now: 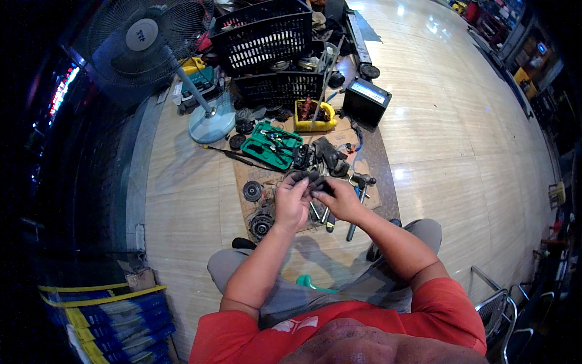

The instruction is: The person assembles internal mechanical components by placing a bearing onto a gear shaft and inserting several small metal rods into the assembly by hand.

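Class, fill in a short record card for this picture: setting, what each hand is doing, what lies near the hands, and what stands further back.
Setting: person seated over a tiled floor, cardboard sheet in front
Left hand: grips a small dark part from the left
Right hand: fingers on the same part
Near the hands: hammer, round dark discs, green tool case
Further back: black crates, yellow tub, standing fan, black battery box

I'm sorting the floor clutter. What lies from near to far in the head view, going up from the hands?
Left hand and right hand on a dark part → green tool case → yellow tray → black crate.
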A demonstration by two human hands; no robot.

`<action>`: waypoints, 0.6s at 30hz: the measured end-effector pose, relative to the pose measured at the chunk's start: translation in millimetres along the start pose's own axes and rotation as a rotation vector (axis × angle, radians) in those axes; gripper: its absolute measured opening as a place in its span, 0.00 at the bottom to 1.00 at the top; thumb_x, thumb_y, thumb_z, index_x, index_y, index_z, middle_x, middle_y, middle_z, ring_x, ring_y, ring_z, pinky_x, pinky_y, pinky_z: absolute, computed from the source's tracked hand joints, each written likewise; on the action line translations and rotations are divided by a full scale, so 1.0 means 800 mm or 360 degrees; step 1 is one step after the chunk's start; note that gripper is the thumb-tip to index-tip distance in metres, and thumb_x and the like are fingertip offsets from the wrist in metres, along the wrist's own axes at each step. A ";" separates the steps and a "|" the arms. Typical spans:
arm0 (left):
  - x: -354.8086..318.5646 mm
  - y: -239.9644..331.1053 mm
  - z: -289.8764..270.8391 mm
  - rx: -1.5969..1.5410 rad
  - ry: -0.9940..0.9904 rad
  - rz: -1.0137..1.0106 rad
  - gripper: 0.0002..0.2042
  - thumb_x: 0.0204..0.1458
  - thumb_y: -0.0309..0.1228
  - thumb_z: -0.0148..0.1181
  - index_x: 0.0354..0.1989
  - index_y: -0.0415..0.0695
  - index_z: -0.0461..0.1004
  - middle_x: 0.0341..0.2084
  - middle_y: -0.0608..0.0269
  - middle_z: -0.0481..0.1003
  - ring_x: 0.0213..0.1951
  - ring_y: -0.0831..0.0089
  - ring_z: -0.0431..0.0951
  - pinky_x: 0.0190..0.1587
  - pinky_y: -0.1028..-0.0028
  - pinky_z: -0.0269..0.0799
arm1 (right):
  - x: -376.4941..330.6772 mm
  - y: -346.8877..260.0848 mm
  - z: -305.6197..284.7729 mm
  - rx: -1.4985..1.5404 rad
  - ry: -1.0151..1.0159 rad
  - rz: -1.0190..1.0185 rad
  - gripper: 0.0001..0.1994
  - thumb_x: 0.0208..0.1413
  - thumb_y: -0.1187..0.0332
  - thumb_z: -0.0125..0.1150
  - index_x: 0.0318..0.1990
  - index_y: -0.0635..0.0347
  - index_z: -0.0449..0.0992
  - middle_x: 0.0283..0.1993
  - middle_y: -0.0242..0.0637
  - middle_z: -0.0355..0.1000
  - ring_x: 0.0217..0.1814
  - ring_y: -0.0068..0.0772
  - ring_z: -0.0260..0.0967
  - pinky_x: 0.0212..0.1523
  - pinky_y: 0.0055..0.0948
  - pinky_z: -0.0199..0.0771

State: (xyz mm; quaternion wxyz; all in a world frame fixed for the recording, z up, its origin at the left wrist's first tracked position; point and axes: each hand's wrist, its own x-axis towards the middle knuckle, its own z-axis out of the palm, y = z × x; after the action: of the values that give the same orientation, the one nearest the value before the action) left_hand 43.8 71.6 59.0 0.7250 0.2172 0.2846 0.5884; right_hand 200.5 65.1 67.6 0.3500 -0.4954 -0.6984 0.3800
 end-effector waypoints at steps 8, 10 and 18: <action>-0.003 -0.005 -0.004 -0.0053 -0.0037 -0.0013 0.08 0.57 0.19 0.50 0.42 0.40 0.73 0.39 0.55 0.78 0.40 0.68 0.80 0.40 0.70 0.76 | 0.000 0.011 0.008 0.0020 0.0070 -0.0016 0.13 0.52 0.64 0.63 0.34 0.66 0.72 0.31 0.54 0.73 0.34 0.56 0.72 0.34 0.43 0.71; -0.003 -0.005 -0.005 -0.0092 -0.0038 -0.0014 0.07 0.56 0.19 0.51 0.42 0.40 0.72 0.39 0.55 0.78 0.40 0.68 0.80 0.41 0.69 0.77 | -0.001 0.013 0.010 0.0016 0.0083 -0.0024 0.14 0.52 0.63 0.64 0.35 0.66 0.71 0.31 0.55 0.73 0.34 0.56 0.72 0.34 0.42 0.71; -0.008 -0.005 0.006 -0.0041 -0.0013 -0.0047 0.08 0.55 0.17 0.51 0.41 0.38 0.74 0.39 0.55 0.78 0.40 0.66 0.79 0.43 0.69 0.76 | -0.002 -0.009 0.012 0.0299 0.0298 0.0026 0.15 0.47 0.69 0.67 0.41 0.65 0.72 0.33 0.43 0.74 0.37 0.30 0.71 0.39 0.31 0.72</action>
State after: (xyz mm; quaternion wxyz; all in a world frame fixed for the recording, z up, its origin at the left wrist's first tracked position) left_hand 48.9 64.5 61.5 0.7376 0.2061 0.2772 0.5802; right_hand 189.4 60.5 69.3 0.4553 -0.4994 -0.6199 0.3987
